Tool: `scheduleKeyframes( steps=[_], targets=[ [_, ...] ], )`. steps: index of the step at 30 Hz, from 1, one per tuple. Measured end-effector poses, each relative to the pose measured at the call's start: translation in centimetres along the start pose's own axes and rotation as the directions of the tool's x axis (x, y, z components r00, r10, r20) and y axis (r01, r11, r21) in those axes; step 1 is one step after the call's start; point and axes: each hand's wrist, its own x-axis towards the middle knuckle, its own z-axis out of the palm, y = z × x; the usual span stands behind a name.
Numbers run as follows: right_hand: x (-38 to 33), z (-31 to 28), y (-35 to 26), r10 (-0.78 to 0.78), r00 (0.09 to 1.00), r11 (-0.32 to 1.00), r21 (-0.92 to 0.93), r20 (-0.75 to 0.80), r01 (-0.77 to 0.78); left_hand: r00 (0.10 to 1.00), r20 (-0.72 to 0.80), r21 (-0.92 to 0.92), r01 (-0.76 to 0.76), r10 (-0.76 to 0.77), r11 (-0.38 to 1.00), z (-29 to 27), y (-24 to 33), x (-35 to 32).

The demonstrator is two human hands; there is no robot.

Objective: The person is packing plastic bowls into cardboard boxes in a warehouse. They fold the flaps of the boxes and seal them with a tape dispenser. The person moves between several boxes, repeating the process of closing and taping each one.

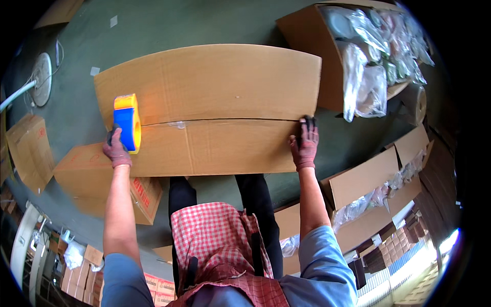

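A long, closed box of plain brown cardboard point(215, 105) lies before the person, its far flap point(204, 79) and near flap point(235, 146) meeting along a dark seam. At the left end of the box, the left hand point(117, 147), in a dull red glove with dark fingertips, grasps a thick blue-and-yellow roll of tape point(126, 123), standing on edge over that end of the seam. The right hand point(305, 144), gloved alike, is unclenched, its fingers laid over the right end of the box beside the seam.

Holding the flaps well calls for light, even pressure at that right end, where the gap looks widest, so both edges sit level without caving in. The roll is best held square to the seam, with the left fingers clear of its edge.

A small clear, shiny patch point(177, 124) sits on the seam left of the box's middle; whether it is tape is hard to tell. Most left fingers are hidden behind the roll, and its loose end cannot be made out. Whether the right hand presses or pinches the cardboard is unclear. Left of the box and nearer the person, a brown carton with red print point(84, 176) is partly covered by the left forearm.
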Motion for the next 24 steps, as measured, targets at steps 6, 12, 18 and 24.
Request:
scheduleKeyframes(
  steps=[6, 12, 18, 24],
  targets=[
    [-8.9, 4.4, 1.9, 0.76, 0.617, 0.511, 0.396, 0.207, -0.763, 1.0, 0.002, -0.068, 0.006, -0.006, 0.998, -0.3, -0.8, 1.0],
    [-5.8, 2.1, 1.8, 0.827, 0.489, 0.331, 0.461, 0.279, -0.823, 0.982, 0.043, 0.039, -0.187, 0.186, 0.982, 1.4, -1.0, -0.6],
    [-15.7, 4.0, -0.1, 0.83, 0.472, 0.347, 0.386, 0.298, -0.855, 0.963, 0.146, 0.235, -0.254, 0.225, 0.938, 2.2, -0.8, -2.2],
    [-24.6, 7.5, -1.3, 0.7, 0.401, 0.314, 0.25, 0.591, -0.916, 0.992, 0.124, 0.15, -0.021, 0.002, 0.988, 1.2, 0.8, -8.6]
  ],
)
